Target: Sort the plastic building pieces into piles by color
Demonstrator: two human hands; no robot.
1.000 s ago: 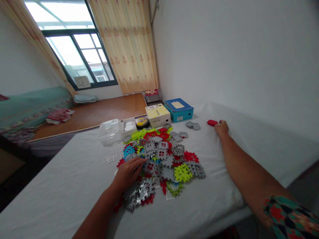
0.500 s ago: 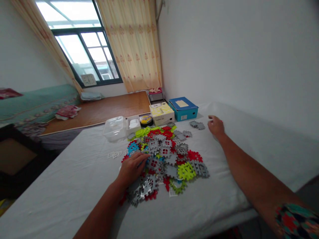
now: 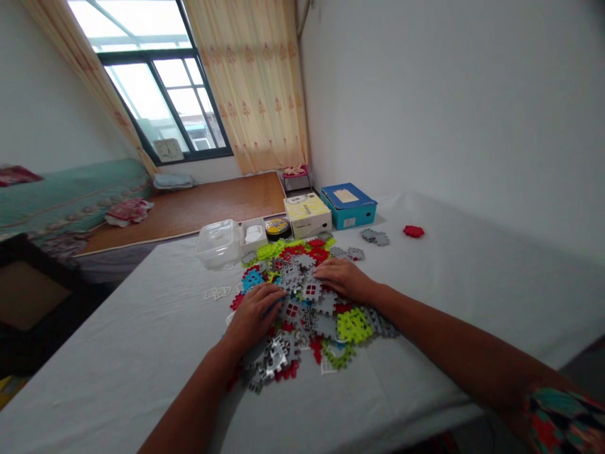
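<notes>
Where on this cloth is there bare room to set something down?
Bare: the white cloth left of the left hand, and the stretch right of the right hand, nearer than the red piece. Crowded: the tile pile under both hands, and the far edge by clear container and blue box.

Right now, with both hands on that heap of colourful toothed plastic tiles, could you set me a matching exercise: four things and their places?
1. blue cardboard box
2. lone red plastic tile
3. clear plastic tub
4. right hand

A. on the tile heap, beside the left hand
B. alone on the white cloth, right of the heap
C. next to the yellow-and-white box
D. left of the heap's far end

Pairs: 1-C, 2-B, 3-D, 4-A
</notes>
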